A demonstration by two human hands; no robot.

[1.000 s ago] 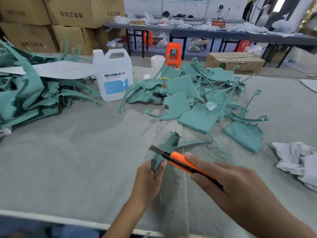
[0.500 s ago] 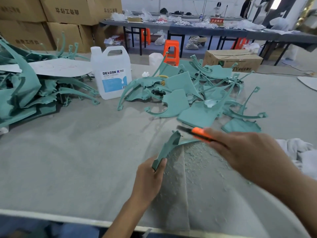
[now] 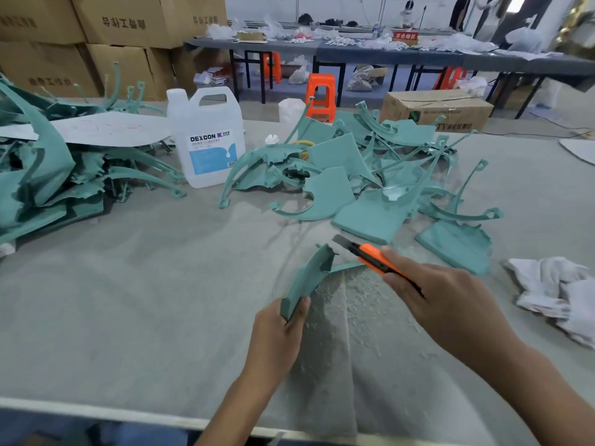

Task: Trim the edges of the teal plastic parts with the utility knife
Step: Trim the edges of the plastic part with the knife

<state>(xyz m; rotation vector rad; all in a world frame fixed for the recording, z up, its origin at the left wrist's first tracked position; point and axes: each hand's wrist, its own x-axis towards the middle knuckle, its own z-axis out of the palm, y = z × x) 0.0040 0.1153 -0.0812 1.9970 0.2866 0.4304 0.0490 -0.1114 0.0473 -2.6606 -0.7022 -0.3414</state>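
Note:
My left hand (image 3: 277,333) grips the near end of a curved teal plastic part (image 3: 306,278), which stands on edge over the grey table cloth (image 3: 128,300). My right hand (image 3: 444,300) holds an orange utility knife (image 3: 370,257) with its blade out, the tip close to the part's far upper end. Pale shavings (image 3: 347,294) lie on the cloth under the part. A heap of teal parts (image 3: 363,185) fills the table's middle right, and another heap (image 3: 48,175) lies at the far left.
A white DEXCON jug (image 3: 207,140) stands between the two heaps. White rags (image 3: 560,291) lie at the right edge. A pale sheet (image 3: 109,128) rests on the left heap. Cardboard boxes (image 3: 112,30), orange stools and long tables stand behind.
My right hand swung the knife away from the part's near end, out past its far tip, and now brings it back beside the far end. The left hand keeps its grip.

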